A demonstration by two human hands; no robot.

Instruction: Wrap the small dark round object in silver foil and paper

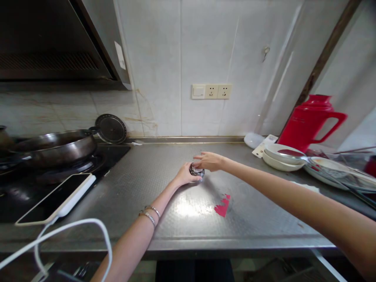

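Note:
Over the middle of the steel counter, my left hand point(187, 174) is closed around a small round dark container with a pale pattern point(201, 172). It looks like a small jar or bowl, but its exact kind is hard to make out. Reaching in from the right, my right hand point(212, 161) has its fingers stretched and apart over the container's top, at or touching the rim. Its thumb is hidden. Something pale shows at the container's top under these fingers. Bracelets point(149, 214) circle my left wrist. Nearer to me lies a torn red patch point(223, 205) on the counter.
To the left, a steel pan point(55, 147) sits on the black stove, with a phone point(55, 199) and white cable point(79, 221) in front. At right stand a red thermos jug point(305, 123), white bowls point(283, 164) and a patterned plate point(337, 174). Wall sockets point(217, 91) are behind.

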